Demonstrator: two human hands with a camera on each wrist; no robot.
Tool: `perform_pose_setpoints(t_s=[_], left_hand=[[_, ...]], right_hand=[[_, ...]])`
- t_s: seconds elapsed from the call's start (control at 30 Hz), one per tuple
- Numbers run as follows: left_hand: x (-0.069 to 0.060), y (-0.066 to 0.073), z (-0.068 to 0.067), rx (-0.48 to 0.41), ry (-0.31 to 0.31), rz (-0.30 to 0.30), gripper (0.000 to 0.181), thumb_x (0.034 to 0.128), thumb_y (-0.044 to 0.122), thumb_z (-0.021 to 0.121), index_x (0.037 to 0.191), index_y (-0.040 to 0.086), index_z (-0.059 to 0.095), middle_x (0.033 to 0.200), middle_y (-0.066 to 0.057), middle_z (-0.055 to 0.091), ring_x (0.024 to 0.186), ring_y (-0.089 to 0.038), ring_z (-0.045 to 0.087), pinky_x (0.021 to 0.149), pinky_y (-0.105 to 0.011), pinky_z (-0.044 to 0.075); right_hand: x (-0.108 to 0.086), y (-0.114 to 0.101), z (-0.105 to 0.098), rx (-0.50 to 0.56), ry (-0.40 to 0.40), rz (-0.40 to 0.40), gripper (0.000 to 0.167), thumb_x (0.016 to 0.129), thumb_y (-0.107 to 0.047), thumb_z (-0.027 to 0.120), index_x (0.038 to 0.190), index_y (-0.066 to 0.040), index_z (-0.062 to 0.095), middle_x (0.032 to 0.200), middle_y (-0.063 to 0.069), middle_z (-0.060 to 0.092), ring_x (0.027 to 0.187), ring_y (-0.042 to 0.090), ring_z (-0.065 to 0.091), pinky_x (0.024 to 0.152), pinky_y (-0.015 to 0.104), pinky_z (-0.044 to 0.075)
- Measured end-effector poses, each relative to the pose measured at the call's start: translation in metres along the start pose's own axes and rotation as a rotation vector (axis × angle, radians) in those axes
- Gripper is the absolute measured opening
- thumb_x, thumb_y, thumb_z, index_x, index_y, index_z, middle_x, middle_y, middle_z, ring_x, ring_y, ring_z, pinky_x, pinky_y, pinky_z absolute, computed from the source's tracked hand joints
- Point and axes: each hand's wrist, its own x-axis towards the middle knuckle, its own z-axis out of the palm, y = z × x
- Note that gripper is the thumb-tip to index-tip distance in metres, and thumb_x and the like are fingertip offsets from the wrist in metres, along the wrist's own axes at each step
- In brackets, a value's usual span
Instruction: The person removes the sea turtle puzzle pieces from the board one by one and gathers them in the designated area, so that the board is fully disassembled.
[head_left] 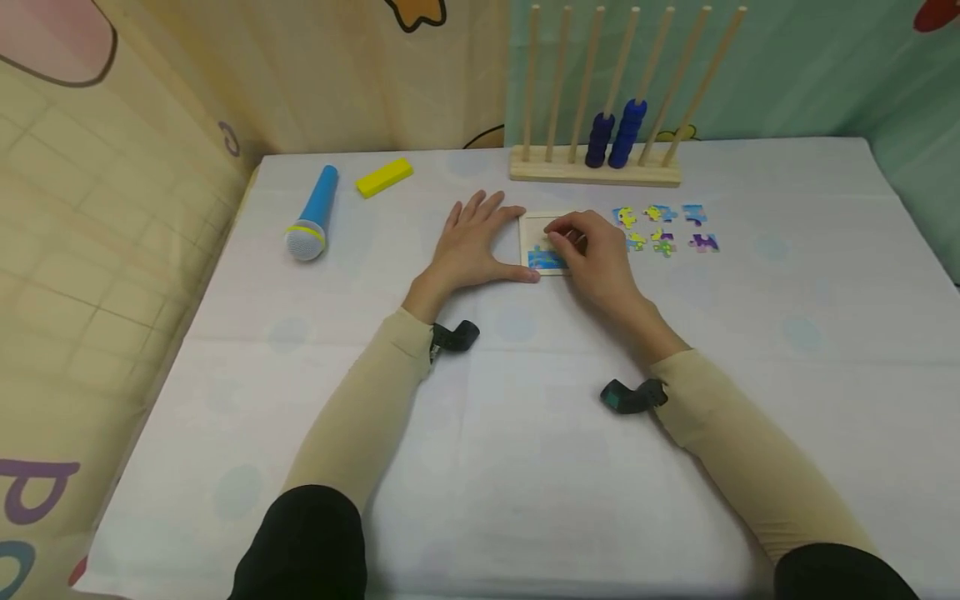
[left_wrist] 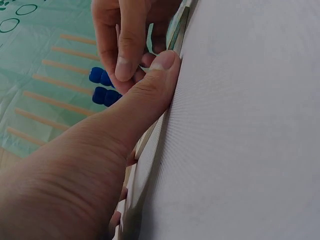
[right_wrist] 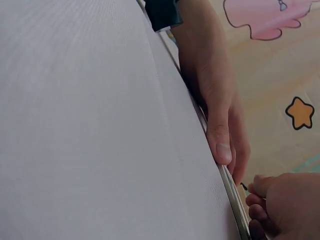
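A small framed puzzle board (head_left: pixel 531 227) lies on the table with blue pieces (head_left: pixel 542 258) along its lower part. My left hand (head_left: pixel 468 246) is spread at the board's left side, the thumb touching the lower edge and the index fingertip near the upper left corner. In the left wrist view the left thumb (left_wrist: pixel 145 90) lies along the board's edge. Over the board is my right hand (head_left: pixel 600 258), its fingers bent and the fingertips close together; whether a piece is between them is hidden. The right wrist view shows those curled fingers of the right hand (right_wrist: pixel 290 205) too.
Several loose puzzle pieces (head_left: pixel 663 213) lie just right of the board. Behind stands a wooden peg rack (head_left: pixel 592 172) with dark blue beads (head_left: pixel 628 133). A blue toy microphone (head_left: pixel 318 200) and a yellow block (head_left: pixel 384 177) are at the back left.
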Motion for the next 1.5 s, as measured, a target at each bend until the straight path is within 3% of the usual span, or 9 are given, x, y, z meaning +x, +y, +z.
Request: perform_pose_setpoints(t_s=[0.33, 0.47, 0.73, 0.97, 1.23, 1.5], left_hand=[[-0.0018, -0.0006, -0.0017, -0.001, 0.008, 0.016, 0.109, 0.0736, 0.081, 0.078, 0.163, 0.034, 0.037, 0.178, -0.002, 0.015, 0.166, -0.026, 0.000, 0.133, -0.050, -0.005], [-0.0020, 0.0000, -0.0024, -0.004, 0.003, 0.016, 0.109, 0.0737, 0.081, 0.077, 0.163, 0.034, 0.036, 0.178, -0.002, 0.015, 0.166, -0.026, -0.001, 0.133, -0.050, -0.005], [-0.0016, 0.0006, -0.0015, -0.013, 0.001, 0.011, 0.109, 0.0735, 0.081, 0.078, 0.163, 0.034, 0.037, 0.178, -0.002, 0.015, 0.166, -0.026, -0.001, 0.133, -0.051, -0.005], [-0.0018, 0.0000, -0.0020, -0.017, 0.005, 0.016, 0.109, 0.0733, 0.081, 0.078, 0.163, 0.034, 0.037, 0.178, -0.002, 0.016, 0.166, -0.027, 0.000, 0.133, -0.051, -0.005], [-0.0017, 0.0007, -0.0024, -0.015, 0.011, 0.021, 0.109, 0.0729, 0.080, 0.079, 0.162, 0.034, 0.038, 0.178, -0.002, 0.016, 0.166, -0.027, 0.001, 0.133, -0.051, -0.004], [-0.0022, 0.0002, -0.0019, -0.017, 0.015, 0.018, 0.109, 0.0730, 0.080, 0.079, 0.162, 0.034, 0.038, 0.178, -0.002, 0.016, 0.166, -0.027, 0.001, 0.133, -0.050, -0.005]], right_hand=[[-0.0020, 0.0054, 0.0085, -0.013, -0.096, -0.066, 0.024, 0.098, -0.020, 0.077, 0.117, -0.005, 0.076, 0.110, 0.014, 0.067, 0.097, 0.029, 0.059, 0.087, 0.038, 0.046], [-0.0009, 0.0043, 0.0083, -0.024, -0.112, -0.058, 0.017, 0.104, -0.010, 0.066, 0.117, -0.004, 0.075, 0.111, 0.015, 0.065, 0.101, 0.030, 0.057, 0.089, 0.042, 0.045], [0.0025, 0.0007, 0.0091, -0.105, -0.174, -0.052, 0.024, 0.110, -0.002, 0.048, 0.119, 0.001, 0.069, 0.116, 0.020, 0.062, 0.115, 0.035, 0.055, 0.104, 0.050, 0.044], [0.0049, -0.0015, 0.0081, -0.059, -0.209, -0.017, 0.023, 0.109, 0.000, 0.045, 0.122, 0.003, 0.063, 0.113, 0.020, 0.059, 0.107, 0.032, 0.051, 0.097, 0.044, 0.042], [0.0013, 0.0014, 0.0083, 0.047, -0.139, 0.001, 0.020, 0.102, -0.011, 0.066, 0.121, -0.004, 0.065, 0.105, 0.013, 0.067, 0.099, 0.025, 0.057, 0.087, 0.033, 0.041], [-0.0020, 0.0035, 0.0088, 0.124, -0.083, -0.035, 0.022, 0.101, -0.013, 0.072, 0.121, -0.006, 0.069, 0.101, 0.009, 0.070, 0.092, 0.016, 0.060, 0.078, 0.023, 0.045]])
